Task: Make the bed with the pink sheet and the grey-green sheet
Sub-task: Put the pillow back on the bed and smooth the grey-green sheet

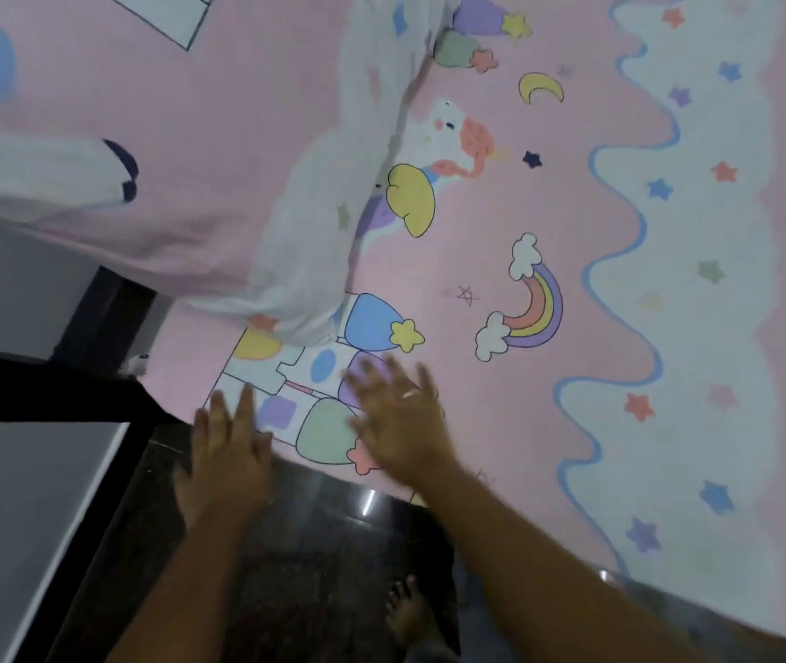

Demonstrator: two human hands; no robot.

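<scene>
The pink sheet (596, 193), printed with rainbows, stars, a unicorn and a castle, lies spread over the bed and fills most of the view. A pillow (152, 150) in matching pink and white fabric rests on it at the upper left. My left hand (226, 452) is flat with fingers apart at the sheet's near edge, over the castle print. Just to its right, my right hand (400, 418) also lies flat with spread fingers on the sheet, a ring on one finger. Neither hand holds anything. No grey-green sheet is visible.
Dark polished floor (314, 543) runs along the bed's near edge, with my bare foot (405, 610) on it. A grey cabinet or wall panel with dark trim (23, 519) stands at the left.
</scene>
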